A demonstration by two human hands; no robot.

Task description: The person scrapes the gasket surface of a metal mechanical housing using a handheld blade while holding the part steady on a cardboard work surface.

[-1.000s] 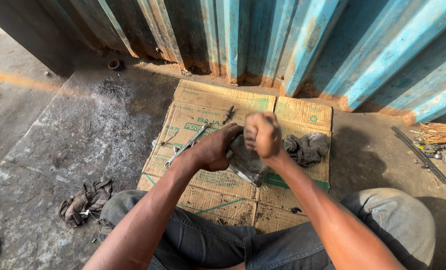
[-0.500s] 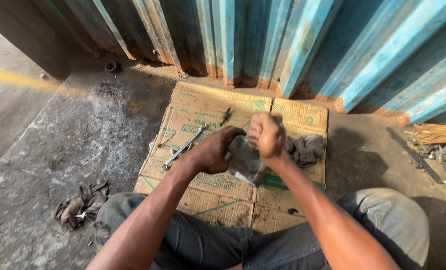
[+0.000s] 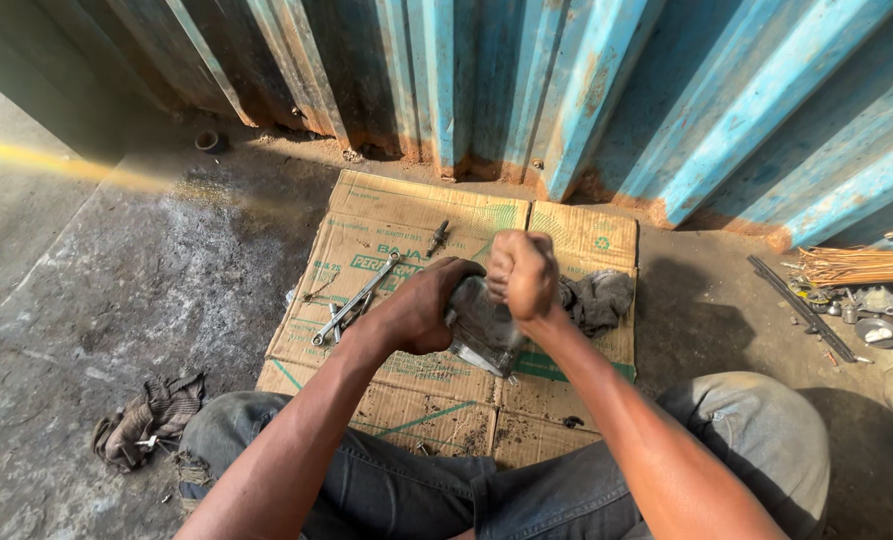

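At frame centre, the left hand (image 3: 429, 312) is gripping a grey metal part (image 3: 482, 330) to steady it over the cardboard (image 3: 407, 215); the right hand (image 3: 523, 274) is clenching into a fist above it.

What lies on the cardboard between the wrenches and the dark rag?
In the head view, the grey metal part sits between the wrenches and the dark rag, gripped by the left hand, with the right hand fisted above it.

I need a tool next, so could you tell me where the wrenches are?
In the head view, the wrenches lie on the cardboard, just left of the left hand.
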